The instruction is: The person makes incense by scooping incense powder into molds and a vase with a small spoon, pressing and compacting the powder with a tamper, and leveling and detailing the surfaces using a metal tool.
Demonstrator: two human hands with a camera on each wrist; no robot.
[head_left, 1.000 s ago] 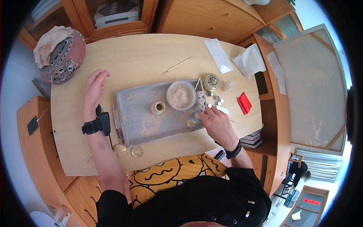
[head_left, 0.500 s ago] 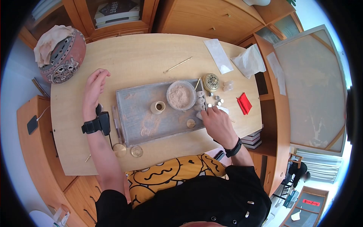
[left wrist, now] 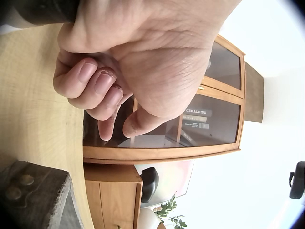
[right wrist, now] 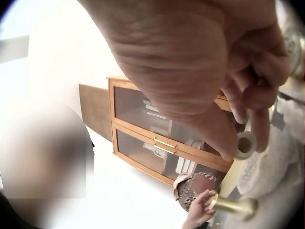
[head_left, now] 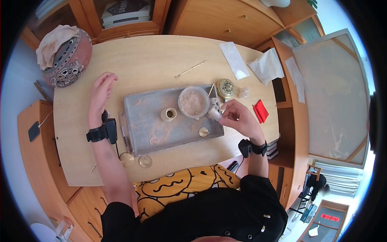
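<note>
White jar [head_left: 214,114] in right hand [head_left: 243,118]

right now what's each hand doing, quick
Left hand: open and relaxed, fingers loosely curled, holding nothing.
Right hand: closed on a small white container, pinched between thumb and finger.

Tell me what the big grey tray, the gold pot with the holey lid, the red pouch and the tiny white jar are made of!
Grey tray: probably wood, matte, with rough, worn edges.
Gold pot: likely brass, from its yellow metallic shine.
Red pouch: seemingly cloth, softly creased.
Tiny white jar: perhaps plastic; pale and smooth, but too blurred to be sure.
</note>
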